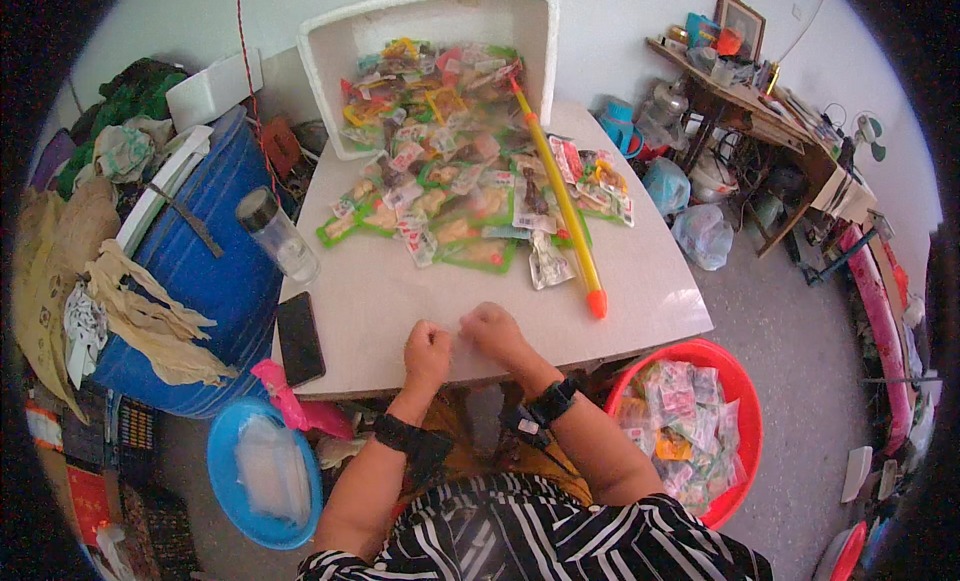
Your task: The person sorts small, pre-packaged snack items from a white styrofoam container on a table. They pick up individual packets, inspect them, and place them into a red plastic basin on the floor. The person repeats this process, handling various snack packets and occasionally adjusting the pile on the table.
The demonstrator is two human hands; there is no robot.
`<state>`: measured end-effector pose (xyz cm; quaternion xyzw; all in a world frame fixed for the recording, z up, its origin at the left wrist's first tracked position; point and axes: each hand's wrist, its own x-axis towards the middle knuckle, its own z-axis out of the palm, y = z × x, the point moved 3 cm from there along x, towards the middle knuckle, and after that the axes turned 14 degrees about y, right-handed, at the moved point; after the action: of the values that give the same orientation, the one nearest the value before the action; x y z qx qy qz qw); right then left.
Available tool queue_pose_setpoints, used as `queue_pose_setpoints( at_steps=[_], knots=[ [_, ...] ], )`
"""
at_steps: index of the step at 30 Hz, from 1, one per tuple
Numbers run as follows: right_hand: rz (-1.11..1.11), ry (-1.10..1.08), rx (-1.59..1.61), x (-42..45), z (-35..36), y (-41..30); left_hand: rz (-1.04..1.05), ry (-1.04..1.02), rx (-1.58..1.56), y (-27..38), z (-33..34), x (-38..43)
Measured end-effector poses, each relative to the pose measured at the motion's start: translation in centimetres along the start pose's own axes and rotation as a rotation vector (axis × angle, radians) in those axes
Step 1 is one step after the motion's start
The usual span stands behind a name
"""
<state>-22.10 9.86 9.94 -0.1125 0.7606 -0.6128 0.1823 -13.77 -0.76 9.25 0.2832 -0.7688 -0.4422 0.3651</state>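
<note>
My left hand [428,354] is curled into a fist above the near part of the white table [645,281], and I see nothing in it. Close on its right is my right hand [493,332], slightly blurred, its fingers also folded in. Beyond both hands, a pile of small sealed food packets [457,198] spills out of a foam box [547,48] lying on its side. A long yellow stick with orange ends [564,206] leans from the pile down to the tabletop. At the left edge lie a dark smartphone [300,339] and a clear bottle with a black lid [281,240].
At lower right stands a red tub [752,438] of sealed packets. A blue basin [217,480] holding clear plastic bags is at lower left. Beside the table's left edge are a large blue barrel [202,273] and a pink cloth or bag [289,401]. A cluttered wooden desk [757,116] stands at back right.
</note>
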Motion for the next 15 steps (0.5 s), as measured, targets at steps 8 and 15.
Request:
queue_pose_setpoints(
  at_steps=[8,15],
  knots=[
    [-0.44,0.027,-0.279,3.0,-0.1,-1.5,0.206,0.158,0.172,-1.1,-1.1,-0.2],
    [-0.756,0.194,-0.576,9.5,0.6,-2.3,0.223,0.099,0.154,-0.3,-0.7,-0.7]
  ],
)
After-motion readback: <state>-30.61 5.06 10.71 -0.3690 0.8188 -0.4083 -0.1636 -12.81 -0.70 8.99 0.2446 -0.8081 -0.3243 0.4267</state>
